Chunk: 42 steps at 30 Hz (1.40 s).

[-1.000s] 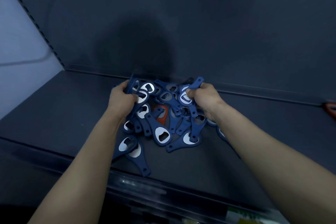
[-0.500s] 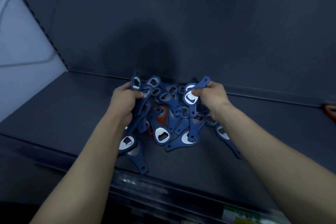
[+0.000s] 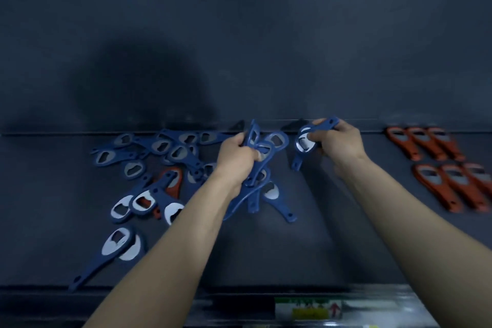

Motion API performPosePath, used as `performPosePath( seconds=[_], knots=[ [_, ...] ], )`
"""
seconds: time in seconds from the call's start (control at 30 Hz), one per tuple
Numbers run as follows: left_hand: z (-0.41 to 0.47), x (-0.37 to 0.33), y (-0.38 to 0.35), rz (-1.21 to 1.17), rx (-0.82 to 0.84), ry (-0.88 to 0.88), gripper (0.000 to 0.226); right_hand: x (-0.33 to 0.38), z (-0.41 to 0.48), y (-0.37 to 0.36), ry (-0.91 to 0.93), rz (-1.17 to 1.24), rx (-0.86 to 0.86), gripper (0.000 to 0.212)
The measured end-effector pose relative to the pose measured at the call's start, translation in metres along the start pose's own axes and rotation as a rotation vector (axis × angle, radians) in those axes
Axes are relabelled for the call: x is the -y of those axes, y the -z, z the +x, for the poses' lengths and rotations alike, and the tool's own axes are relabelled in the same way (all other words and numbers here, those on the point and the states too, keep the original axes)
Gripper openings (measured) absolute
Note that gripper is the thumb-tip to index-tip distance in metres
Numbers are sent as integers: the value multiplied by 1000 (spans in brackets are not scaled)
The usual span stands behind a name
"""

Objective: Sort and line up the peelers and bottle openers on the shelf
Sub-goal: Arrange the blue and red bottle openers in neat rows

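Both hands have carried openers right, out of the heap: left hand [image 3: 235, 158] grips a blue bunch [image 3: 277, 141], right hand [image 3: 339, 141] pinches a blue pair [image 3: 304, 142]. Loose blue pile [image 3: 159, 146] lies left; orange rows [image 3: 426, 144] are already lined up at the right.

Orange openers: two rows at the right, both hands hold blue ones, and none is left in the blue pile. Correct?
No. The head view shows one orange opener lying in the blue pile, partly under blue ones. The rest stands: orange rows at the right, left hand gripping a blue bunch, right hand holding one blue opener.
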<state>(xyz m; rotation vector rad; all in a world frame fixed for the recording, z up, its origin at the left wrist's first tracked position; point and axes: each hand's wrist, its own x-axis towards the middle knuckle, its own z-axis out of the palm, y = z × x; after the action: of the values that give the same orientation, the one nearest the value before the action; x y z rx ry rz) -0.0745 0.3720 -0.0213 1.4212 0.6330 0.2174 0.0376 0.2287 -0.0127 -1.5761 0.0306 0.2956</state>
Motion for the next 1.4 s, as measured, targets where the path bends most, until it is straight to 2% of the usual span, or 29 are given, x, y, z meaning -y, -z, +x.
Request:
performPosePath(
  seconds=[0.23,0.33,0.43,0.53,0.67,0.77,0.87,1.0,1.1,1.13,1.23,1.3,1.4],
  knots=[
    [19,0,-38,70,42,-13,37,-7,14,64,-97,185,-220,27],
    [22,2,-48,86,52,-3,36,-12,20,79,-148,221,-265,25],
    [22,2,-55,100,47,5,34,-14,22,91,-250,146,-236,18],
    [23,2,-58,105,35,-4,28,-15,22,101,-339,2,-128,16],
    [23,1,-60,108,34,-17,27,-10,23,105,-352,-154,15,17],
    [22,0,-61,101,32,-23,29,-6,24,102,-294,-300,-25,28],
    [21,0,-61,109,43,-29,30,-2,23,102,-227,-394,-106,26],
    [20,2,-62,117,69,-32,30,2,21,109,-131,-327,-215,22],
    [20,2,-64,105,85,-30,31,4,19,113,34,-255,-272,9],
    [20,2,-64,104,94,-29,31,4,18,113,114,-298,-275,3],
    [21,2,-66,101,118,-23,29,-1,7,109,319,-528,-236,20],
    [22,2,-67,98,125,-23,29,-8,1,101,435,-745,-176,23],
    [22,2,-64,91,131,-24,29,-19,-3,83,489,-1066,-72,26]
  ],
)
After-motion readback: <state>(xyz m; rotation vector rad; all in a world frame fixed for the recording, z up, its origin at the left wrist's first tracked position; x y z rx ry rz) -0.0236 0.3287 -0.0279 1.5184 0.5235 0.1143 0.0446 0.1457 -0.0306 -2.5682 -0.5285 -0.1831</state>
